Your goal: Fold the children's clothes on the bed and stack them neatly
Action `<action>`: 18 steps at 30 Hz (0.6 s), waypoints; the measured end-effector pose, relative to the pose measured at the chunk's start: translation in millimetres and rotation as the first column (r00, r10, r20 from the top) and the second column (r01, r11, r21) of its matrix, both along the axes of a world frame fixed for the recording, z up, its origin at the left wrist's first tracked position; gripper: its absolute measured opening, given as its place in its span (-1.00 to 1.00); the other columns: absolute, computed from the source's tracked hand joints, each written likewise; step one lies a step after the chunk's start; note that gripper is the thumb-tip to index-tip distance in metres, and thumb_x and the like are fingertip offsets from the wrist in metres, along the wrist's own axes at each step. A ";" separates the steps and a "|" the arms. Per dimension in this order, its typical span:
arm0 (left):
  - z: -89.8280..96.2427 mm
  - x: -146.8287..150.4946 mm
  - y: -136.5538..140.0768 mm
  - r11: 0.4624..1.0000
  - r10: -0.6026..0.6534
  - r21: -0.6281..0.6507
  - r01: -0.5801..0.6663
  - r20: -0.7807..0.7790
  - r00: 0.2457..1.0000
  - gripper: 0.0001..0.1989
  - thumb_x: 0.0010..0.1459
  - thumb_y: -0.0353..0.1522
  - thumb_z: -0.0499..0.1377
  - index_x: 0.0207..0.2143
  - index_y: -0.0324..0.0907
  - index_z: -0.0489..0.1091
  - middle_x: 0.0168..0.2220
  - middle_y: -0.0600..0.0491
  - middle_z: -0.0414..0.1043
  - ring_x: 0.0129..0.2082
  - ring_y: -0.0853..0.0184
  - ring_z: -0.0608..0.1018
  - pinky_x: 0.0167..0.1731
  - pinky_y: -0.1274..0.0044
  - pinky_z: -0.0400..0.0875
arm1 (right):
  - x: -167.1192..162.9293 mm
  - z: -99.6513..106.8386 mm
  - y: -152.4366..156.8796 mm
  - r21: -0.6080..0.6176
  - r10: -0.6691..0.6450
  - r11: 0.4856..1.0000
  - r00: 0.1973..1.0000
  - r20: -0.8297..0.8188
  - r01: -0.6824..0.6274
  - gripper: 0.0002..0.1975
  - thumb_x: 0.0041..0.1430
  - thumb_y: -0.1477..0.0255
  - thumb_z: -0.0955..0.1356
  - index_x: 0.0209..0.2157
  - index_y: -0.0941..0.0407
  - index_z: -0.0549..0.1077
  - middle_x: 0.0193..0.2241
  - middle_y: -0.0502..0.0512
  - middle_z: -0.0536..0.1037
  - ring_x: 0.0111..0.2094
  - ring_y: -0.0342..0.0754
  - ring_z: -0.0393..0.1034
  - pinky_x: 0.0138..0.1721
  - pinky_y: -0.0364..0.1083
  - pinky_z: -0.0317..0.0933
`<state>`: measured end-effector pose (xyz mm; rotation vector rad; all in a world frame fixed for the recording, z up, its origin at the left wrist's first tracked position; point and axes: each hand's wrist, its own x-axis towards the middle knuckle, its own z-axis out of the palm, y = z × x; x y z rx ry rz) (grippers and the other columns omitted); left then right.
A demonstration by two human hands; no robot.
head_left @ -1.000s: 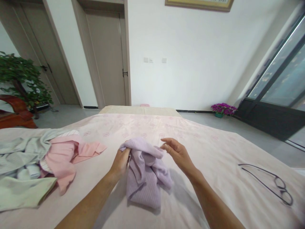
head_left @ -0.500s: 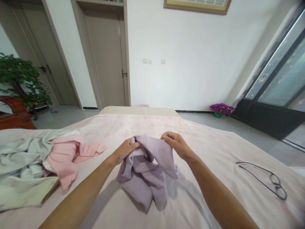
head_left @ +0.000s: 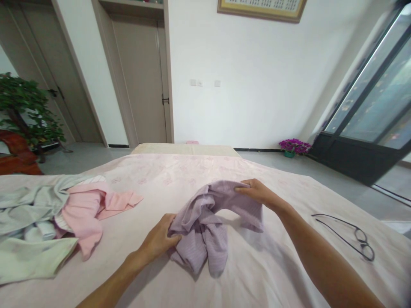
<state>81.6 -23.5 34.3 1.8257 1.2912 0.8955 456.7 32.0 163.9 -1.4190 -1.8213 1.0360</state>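
Observation:
A crumpled light-purple garment (head_left: 201, 226) with fine ribbing hangs between my hands, just over the pale pink bedsheet (head_left: 257, 273). My left hand (head_left: 162, 235) is closed on its left edge, thumb on top. With thumb and fingers pinched, my right hand (head_left: 257, 192) holds the upper right part of the cloth, and a flap drops below it. Two narrow ends dangle at the bottom middle. The folds hide which kind of garment it is.
To the left lies a heap of clothes: a pink garment (head_left: 85, 209), a grey one (head_left: 35, 205) and a pale green one (head_left: 35, 256). Black-framed eyeglasses (head_left: 361, 241) rest on the sheet at right. Beyond the far edge are a door (head_left: 141, 81) and purple flowers (head_left: 295, 146).
My right hand has moved right, drawing the purple cloth out sideways. My left hand has shifted lower along its left edge. The view has turned slightly.

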 end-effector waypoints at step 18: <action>168.1 -49.9 67.2 0.680 0.459 0.398 -0.616 0.425 0.780 -0.78 0.12 -0.24 0.12 -0.40 -0.22 0.43 -0.53 0.19 0.29 -0.50 0.43 0.31 -0.46 0.62 0.21 | 37.4 56.7 13.2 0.600 -0.417 0.605 0.850 -0.321 0.523 -0.75 0.06 0.25 0.37 -0.33 0.11 0.56 -0.39 0.01 0.55 -0.35 -0.06 0.35 -0.33 -0.12 0.17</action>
